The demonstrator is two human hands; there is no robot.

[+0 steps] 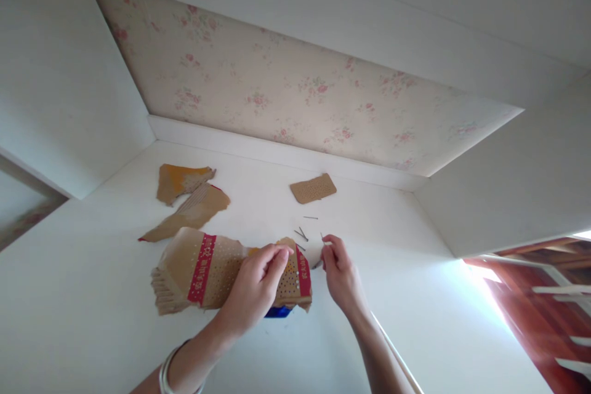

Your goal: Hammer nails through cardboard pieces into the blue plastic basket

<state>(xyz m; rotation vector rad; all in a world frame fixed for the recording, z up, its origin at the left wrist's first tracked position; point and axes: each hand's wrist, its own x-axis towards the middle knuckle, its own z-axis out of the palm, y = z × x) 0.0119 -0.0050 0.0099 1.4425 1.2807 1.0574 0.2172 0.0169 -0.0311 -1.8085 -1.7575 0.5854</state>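
Note:
A piece of torn cardboard [226, 271] with red printed bands and many small punched holes lies on the white surface. Above it my left hand [256, 286] is closed, thumb against the curled forefinger; whatever is between them is too small to make out. To the right of the cardboard, my right hand [340, 271] pinches a thin nail [322, 237] that points upward. Several loose nails [301, 234] lie just beyond, between the hands. Part of a blue object [277, 312] shows from under the cardboard's near edge; the rest is hidden.
Two torn cardboard scraps [196, 212] lie at the back left. A smaller holed cardboard piece [314, 188] sits near the back ledge. White panels [503, 178] and a floral wall [277, 86] enclose the white surface [115, 295]. A reddish floor [530, 314] shows at right.

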